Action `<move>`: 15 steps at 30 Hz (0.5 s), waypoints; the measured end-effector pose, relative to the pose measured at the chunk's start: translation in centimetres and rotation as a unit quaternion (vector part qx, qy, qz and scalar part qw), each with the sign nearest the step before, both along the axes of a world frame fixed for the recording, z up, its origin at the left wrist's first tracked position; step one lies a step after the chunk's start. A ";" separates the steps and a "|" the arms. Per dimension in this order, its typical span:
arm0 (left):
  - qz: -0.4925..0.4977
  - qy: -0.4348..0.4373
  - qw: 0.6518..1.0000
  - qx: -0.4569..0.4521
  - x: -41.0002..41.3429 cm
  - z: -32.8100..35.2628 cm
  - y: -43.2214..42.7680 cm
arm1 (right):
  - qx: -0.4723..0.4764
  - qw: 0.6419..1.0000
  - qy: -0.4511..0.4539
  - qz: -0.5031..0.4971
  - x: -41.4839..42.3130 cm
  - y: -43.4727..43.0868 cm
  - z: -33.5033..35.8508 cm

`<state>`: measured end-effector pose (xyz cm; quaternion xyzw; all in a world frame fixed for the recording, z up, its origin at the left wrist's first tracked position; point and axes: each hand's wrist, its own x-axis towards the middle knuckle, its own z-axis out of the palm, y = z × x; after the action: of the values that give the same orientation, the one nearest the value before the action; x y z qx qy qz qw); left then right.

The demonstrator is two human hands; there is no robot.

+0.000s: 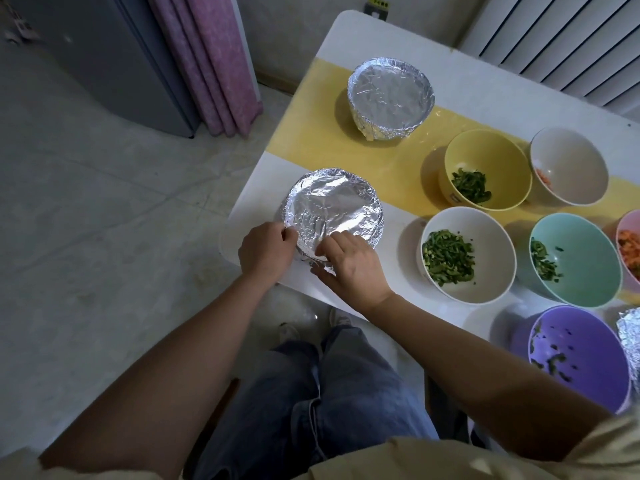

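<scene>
left hand (266, 252): fingers curled, pinching the foil at the near left rim of the foil-wrapped bowl (334, 209).
right hand (349, 268): fingers bent onto the foil top, thumb under the near rim, pinching the crimped edge there.
bench (346, 39): white, crossed by a yellow strip (311, 133).
foil-wrapped bowl: upright on the white near left corner of the bench, just off the yellow strip.
purple bowl (578, 358): near right, a few green scraps stuck inside.
teal bowl (575, 258): beyond the purple bowl, some green pieces on its left wall.
white bowl (467, 254): just right of the hands, holding a heap of chopped greens.
second foil bowl (391, 97): far end of the yellow strip, fully covered.
yellow bowl (488, 168): between the second foil bowl and the white bowl, with green slices at the bottom.
</scene>
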<state>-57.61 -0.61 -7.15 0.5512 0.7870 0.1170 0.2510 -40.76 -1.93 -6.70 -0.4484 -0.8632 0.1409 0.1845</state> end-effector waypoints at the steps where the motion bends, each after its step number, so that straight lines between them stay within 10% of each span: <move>1: 0.005 -0.003 1.000 0.006 -0.2 0.0 0.0 | 0.000 1.000 -0.001 0.000 0.2 0.1 0.0; 15: 0.040 -0.171 0.980 -0.097 1.6 0.7 -1.5 | 0.005 0.997 0.013 0.071 0.4 1.0 -0.3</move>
<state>-56.02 -2.15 -6.42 0.4645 0.7614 0.1428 0.4290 -40.35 -0.88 -6.99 -0.3829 -0.8911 0.1556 0.1874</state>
